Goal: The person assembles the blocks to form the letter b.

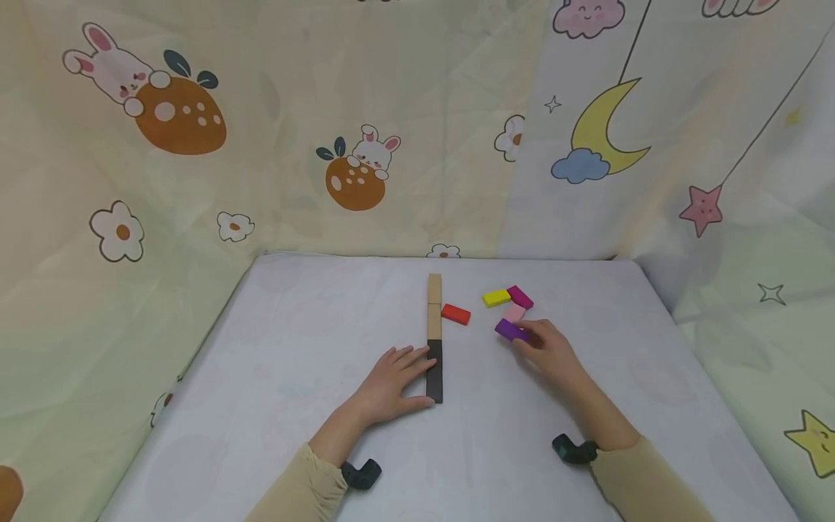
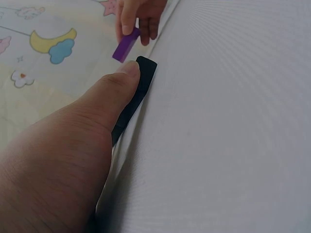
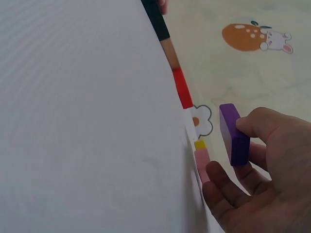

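In the head view my right hand (image 1: 551, 351) pinches a purple block (image 1: 511, 330) between thumb and fingers. The right wrist view shows that purple block (image 3: 233, 133) held up on its edge, with the other fingers apart from it. My left hand (image 1: 393, 384) lies with fingers spread, its fingertips and thumb along the left side of a black block (image 1: 434, 373). Seen from the left wrist, the thumb rests against the end of the black block (image 2: 146, 70). Two plain wooden blocks (image 1: 434, 308) continue the straight row beyond the black part.
Just right of the row lies a red block (image 1: 456, 314), slanted. A yellow block (image 1: 496, 298), a magenta block (image 1: 520, 296) and a pink block (image 1: 514, 312) lie close together beyond the right hand. A white cloth (image 1: 313, 312) covers the table; patterned curtains hang behind it.
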Available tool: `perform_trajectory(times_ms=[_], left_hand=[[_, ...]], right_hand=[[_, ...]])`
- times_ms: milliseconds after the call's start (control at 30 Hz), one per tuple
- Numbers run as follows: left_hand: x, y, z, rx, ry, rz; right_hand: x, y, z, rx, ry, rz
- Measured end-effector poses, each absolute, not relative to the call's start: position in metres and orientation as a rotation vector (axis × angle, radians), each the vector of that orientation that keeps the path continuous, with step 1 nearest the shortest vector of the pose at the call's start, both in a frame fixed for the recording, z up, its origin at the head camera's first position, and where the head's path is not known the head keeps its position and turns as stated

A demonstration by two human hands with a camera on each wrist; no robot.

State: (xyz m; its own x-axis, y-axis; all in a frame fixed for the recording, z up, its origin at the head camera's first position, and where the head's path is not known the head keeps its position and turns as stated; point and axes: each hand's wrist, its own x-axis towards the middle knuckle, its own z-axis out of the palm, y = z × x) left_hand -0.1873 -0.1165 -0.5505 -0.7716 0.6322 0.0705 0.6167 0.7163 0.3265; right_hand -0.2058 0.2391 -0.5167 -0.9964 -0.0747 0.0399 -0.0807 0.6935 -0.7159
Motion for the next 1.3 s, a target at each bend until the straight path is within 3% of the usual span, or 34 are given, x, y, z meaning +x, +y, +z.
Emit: perform_trajectory(times_ms=[500, 1300], left_hand=[[-0.188, -0.117, -0.55, 1.044, 2.865, 0.535], [-0.188, -0.118, -0.55, 1.052, 2.866, 0.533]], right_hand=[[-0.235, 0.228, -0.526, 0.154, -2.915, 1.141], [-0.245, 0.206, -0.527, 0.187, -2.952, 1.106]])
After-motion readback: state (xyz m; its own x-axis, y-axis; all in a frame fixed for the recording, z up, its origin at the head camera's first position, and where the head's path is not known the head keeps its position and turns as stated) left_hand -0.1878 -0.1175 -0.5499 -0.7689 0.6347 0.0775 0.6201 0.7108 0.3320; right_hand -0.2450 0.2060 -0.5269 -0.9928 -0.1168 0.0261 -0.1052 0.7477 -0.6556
